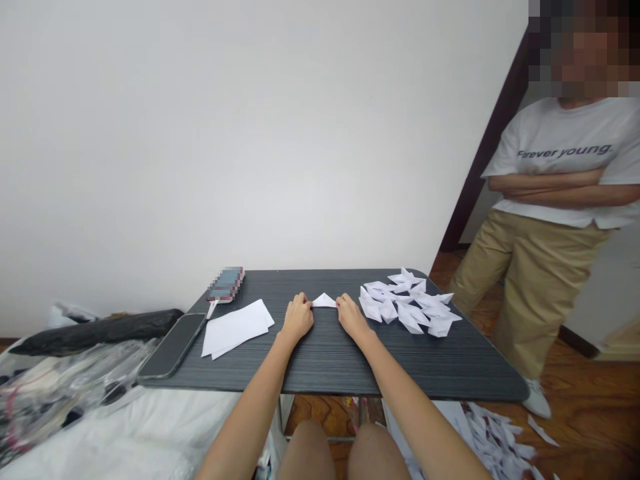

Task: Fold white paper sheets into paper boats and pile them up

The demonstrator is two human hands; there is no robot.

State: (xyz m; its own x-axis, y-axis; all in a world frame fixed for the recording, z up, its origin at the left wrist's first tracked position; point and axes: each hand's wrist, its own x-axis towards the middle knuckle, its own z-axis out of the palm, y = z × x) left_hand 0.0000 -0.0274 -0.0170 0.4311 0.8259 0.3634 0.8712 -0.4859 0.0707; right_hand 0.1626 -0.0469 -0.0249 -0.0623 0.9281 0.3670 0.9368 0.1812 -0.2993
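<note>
Between my two hands a small folded white paper (325,301) shows a peaked middle, low over the dark table. My left hand (299,315) pinches its left end, fingers closed. At the right end, my right hand (353,316) grips it the same way. Just right of that hand lies a cluster of folded white paper boats (411,303), several of them touching or overlapping. To the left of my left hand rest a few flat white paper sheets (237,328), loosely stacked.
The dark table (330,373) stands against a white wall. A phone (173,347) lies at its left edge, with another device (226,285) behind. A person (560,167) stands at the right, arms crossed. Many folded papers (495,440) lie on the floor; a bed (125,433) is at left.
</note>
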